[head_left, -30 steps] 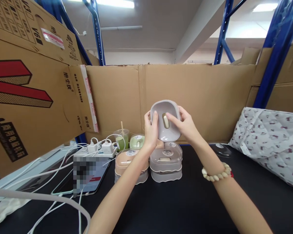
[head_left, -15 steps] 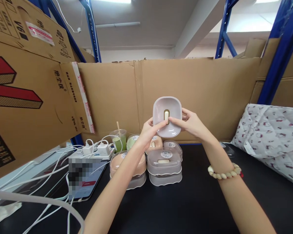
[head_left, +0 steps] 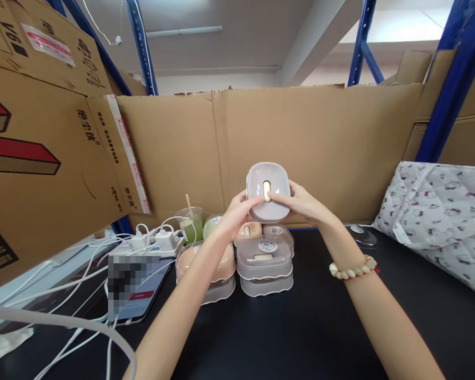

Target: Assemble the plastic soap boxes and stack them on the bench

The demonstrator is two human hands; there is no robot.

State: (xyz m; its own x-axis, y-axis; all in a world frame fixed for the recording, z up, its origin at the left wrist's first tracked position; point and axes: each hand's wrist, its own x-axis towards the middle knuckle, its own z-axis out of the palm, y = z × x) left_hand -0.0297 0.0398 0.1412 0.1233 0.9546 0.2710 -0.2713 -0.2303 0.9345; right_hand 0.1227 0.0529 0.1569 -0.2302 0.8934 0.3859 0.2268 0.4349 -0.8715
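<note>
A small pale lilac box lid (head_left: 268,177), square with rounded corners and a cream oblong piece at its centre, is held up between both hands, above the stacked boxes. My left hand (head_left: 239,211) grips its left side, thumb near the cream piece. From the right, my right hand (head_left: 303,200) holds the other side, its thumb touching the cream piece. Most fingers are hidden behind the lid. Below stand a grey-lilac lidded box (head_left: 265,269) and a peach lidded box (head_left: 217,264), the latter partly behind my left arm.
At left lie a tablet (head_left: 150,290), a power strip (head_left: 174,247) and tangled white cables. A cup of green drink (head_left: 190,227) stands behind them. Cardboard walls (head_left: 174,153) close the back and left. A clear lid (head_left: 362,236) and a quilted cloth (head_left: 439,221) are at right.
The lid has tilted in my hands, from its hollow-looking face to a more domed view, and sits slightly further left. The whole view has shifted a little.
</note>
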